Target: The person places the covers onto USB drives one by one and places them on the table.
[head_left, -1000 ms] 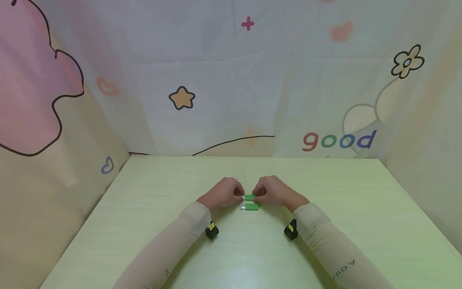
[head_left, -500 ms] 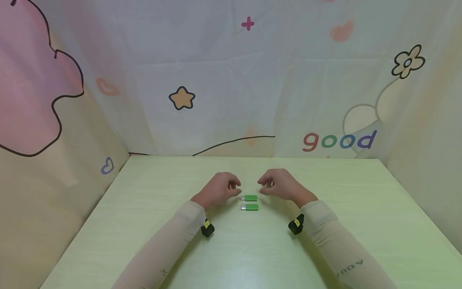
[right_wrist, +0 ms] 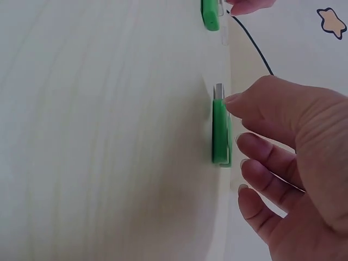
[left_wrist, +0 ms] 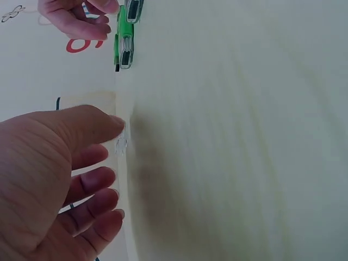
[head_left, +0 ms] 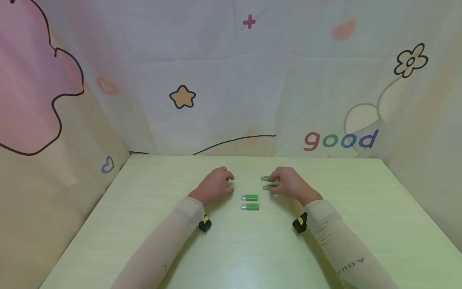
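Two uncapped green sticks [right_wrist: 219,133] lie crosswise, plugs [right_wrist: 219,91] pointing left, partly hidden by relaxed right grip [head_left: 293,186]; relaxed left grip [head_left: 213,186] is near clear caps [left_wrist: 122,139].

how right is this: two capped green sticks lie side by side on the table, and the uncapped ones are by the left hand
Not quite: the uncapped ones are by the right hand, as the head view shows. The two capped green sticks do lie side by side on the table.
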The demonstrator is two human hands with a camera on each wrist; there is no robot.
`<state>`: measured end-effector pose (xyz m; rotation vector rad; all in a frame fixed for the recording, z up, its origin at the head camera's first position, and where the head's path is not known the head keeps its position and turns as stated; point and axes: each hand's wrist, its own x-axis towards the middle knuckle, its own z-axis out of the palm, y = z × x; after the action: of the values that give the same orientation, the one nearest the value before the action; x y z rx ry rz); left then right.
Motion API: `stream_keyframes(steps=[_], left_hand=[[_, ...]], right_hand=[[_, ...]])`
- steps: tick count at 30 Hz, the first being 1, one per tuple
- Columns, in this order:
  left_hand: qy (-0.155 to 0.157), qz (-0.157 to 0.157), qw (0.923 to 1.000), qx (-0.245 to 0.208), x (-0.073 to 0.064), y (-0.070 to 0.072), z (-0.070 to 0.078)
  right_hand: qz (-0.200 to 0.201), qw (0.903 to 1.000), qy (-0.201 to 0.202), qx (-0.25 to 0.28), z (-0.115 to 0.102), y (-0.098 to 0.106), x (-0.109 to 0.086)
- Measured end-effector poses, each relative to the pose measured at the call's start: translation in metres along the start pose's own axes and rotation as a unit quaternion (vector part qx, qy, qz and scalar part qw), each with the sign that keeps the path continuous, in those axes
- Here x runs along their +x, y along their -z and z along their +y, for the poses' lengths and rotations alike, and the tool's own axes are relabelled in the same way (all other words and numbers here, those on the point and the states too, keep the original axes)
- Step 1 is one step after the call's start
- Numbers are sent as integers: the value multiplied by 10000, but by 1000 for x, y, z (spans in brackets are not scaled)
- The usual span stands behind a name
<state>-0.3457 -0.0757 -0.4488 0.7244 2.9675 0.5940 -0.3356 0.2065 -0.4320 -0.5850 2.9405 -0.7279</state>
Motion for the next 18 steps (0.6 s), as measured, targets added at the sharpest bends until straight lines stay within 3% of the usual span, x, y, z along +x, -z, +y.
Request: stream_keyframes(steps=[6, 18], left_hand=[[-32, -197, 9994, 296, 4, -1, 1], [-318, -261, 9968, 682, 8, 2, 8]], right_hand=[[-80, 9999, -61, -38, 3, -2, 2], [-249, 9991, 127, -333, 3, -3, 3]])
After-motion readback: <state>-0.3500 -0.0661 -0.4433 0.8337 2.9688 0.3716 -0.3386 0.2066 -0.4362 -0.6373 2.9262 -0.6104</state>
